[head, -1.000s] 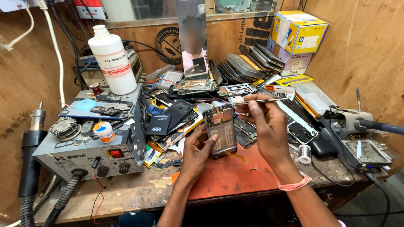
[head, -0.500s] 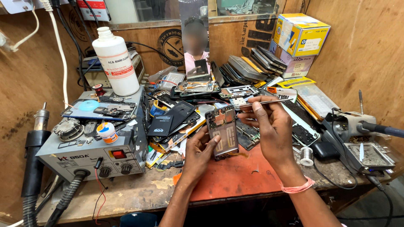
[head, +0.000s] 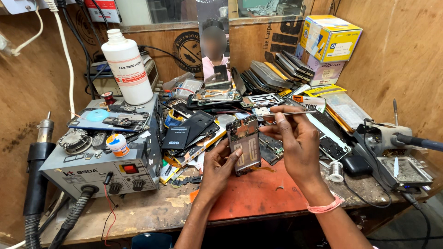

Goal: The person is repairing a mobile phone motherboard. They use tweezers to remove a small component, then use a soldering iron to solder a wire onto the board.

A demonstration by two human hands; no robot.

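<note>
Left hand (head: 217,168): grip closed around opened phone (head: 244,144), propped upright on red mat (head: 258,196).
Right hand (head: 295,138): grip pinching tweezers (head: 290,112).

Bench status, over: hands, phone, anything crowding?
Left hand props opened phone upright. Right hand pinches tweezers above it. Loose phone parts crowd behind; red mat beneath.

Hot-air rework station (head: 99,168) left of opened phone (head: 245,144), cleaner bottle (head: 126,67) behind station, solder spool (head: 336,171) right of phone, phone stack (head: 272,74) behind phone
</note>
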